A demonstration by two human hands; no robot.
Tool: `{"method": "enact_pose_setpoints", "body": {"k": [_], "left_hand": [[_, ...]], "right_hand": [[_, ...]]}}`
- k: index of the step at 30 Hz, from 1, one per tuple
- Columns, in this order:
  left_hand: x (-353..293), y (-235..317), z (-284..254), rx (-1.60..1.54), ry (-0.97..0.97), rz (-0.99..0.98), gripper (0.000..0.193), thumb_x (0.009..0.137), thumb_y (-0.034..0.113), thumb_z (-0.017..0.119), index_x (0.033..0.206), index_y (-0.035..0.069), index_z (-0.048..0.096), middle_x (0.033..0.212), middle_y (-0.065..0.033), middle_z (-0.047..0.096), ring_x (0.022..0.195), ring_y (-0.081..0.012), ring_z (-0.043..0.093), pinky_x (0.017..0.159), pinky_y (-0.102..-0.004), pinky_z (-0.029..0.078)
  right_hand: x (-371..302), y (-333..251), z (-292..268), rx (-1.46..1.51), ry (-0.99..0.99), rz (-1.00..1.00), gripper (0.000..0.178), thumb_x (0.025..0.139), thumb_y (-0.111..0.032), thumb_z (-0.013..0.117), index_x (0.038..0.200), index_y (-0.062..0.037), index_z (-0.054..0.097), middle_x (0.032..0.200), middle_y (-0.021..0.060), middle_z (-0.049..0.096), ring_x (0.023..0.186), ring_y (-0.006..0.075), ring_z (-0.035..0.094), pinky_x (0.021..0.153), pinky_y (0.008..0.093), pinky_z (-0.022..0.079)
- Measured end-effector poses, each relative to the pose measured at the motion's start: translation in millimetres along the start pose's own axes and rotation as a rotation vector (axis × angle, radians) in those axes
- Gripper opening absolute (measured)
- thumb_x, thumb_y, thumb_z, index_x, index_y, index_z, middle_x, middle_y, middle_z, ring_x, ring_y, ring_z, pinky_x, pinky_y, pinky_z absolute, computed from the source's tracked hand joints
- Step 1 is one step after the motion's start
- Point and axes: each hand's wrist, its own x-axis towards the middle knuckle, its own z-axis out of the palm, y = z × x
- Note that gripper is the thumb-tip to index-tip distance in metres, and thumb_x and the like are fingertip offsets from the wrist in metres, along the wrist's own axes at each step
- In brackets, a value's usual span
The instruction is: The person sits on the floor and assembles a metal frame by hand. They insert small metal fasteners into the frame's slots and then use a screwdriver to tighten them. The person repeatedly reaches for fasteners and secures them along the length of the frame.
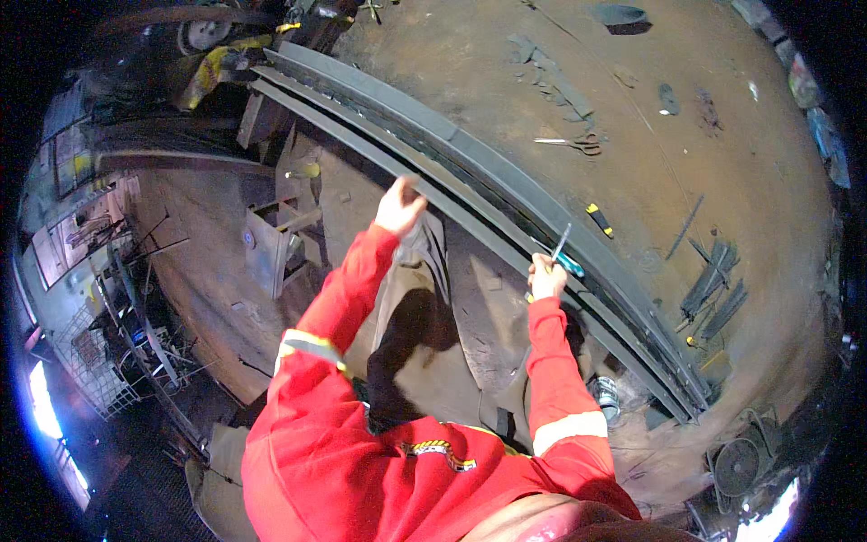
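Note:
A long dark grey beam [479,228] with raised edges runs diagonally in front of me, bowed by the lens. My left hand [398,210] is at its near edge, fingers curled against the rim. Farther right, my right hand [546,276] is closed on a slim tool with a silvery shaft [562,238] that points up and away over the beam. A teal piece [570,264] shows beside those fingers; whether it belongs to the same tool I cannot tell.
On the brown surface beyond lie scissors [578,144], a yellow-and-black utility knife [599,220] and dark strips [709,280]. A metal box-like frame [280,239] stands left, below the beam. A can [606,395] sits near its right end; a round fan-like object [737,462] is at lower right.

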Motion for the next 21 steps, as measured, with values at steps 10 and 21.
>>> {"method": "enact_pose_setpoints", "body": {"k": [10,21], "left_hand": [[511.4,-107.6,-73.9,0.598,0.233,-0.376,0.063,0.07,0.032,0.065,0.12,0.002,0.042,0.112,-0.024,0.053,0.106,-0.0349,0.054,0.09,-0.0405,0.045],[676.1,-269.3,-156.1,0.847,0.174,-0.999,0.097,0.068,0.04,0.066,0.14,0.008,0.01,0.136,-0.0314,0.017,0.121,-0.0472,0.032,0.097,-0.0552,0.031]], "right_hand": [[59.3,50.9,110.8,-0.297,0.495,-0.186,0.042,0.08,-0.012,0.066,0.119,-0.0057,0.051,0.088,0.0057,0.056,0.069,0.0137,0.051,0.058,0.0241,0.042],[75.8,195.1,74.4,-0.286,1.116,-0.543,0.037,0.081,-0.022,0.065,0.112,-0.0027,0.057,0.102,0.0124,0.061,0.084,0.0223,0.058,0.076,0.0323,0.05]]}}
